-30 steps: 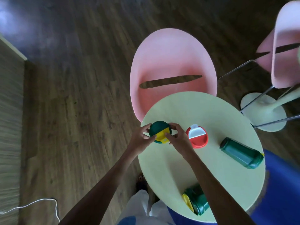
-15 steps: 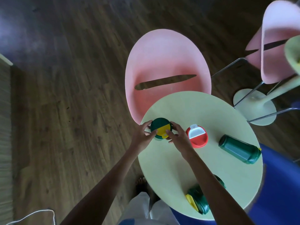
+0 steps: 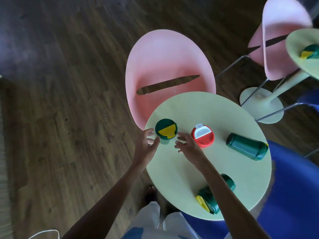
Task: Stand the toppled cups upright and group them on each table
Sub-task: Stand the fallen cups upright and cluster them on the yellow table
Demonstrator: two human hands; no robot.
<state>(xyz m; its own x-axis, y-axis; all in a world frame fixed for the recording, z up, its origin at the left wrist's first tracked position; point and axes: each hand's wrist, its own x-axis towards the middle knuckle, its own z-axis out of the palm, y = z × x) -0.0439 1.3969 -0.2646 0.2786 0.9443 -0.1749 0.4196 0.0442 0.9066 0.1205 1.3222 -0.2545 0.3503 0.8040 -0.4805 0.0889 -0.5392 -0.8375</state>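
1. The green cup with the yellow flap (image 3: 165, 131) stands upright on the round table (image 3: 181, 169), close to its left edge.
2. The left hand (image 3: 148, 146) is just beside this cup on the left. Its fingers are loose and not wrapped around the cup; only the thumb tip seems to touch the lower side.
3. The right hand (image 3: 188, 146) is on the other side of the cup, apart from it, with the fingers spread and holding nothing.
4. The red cup (image 3: 203, 136) with a white flap stands upright near the right hand.
5. A second green cup (image 3: 247, 146) lies on its side further right on the same table.
6. A third green cup (image 3: 208, 200) lies on its side near the front edge, partly hidden by the right forearm.
7. A pink chair (image 3: 165, 54) stands behind the table on the wooden floor (image 3: 69, 100).
8. On the second table (image 3: 298, 40), at the top right, one more green cup (image 3: 310, 51) is partly visible; I cannot tell if it is upright.
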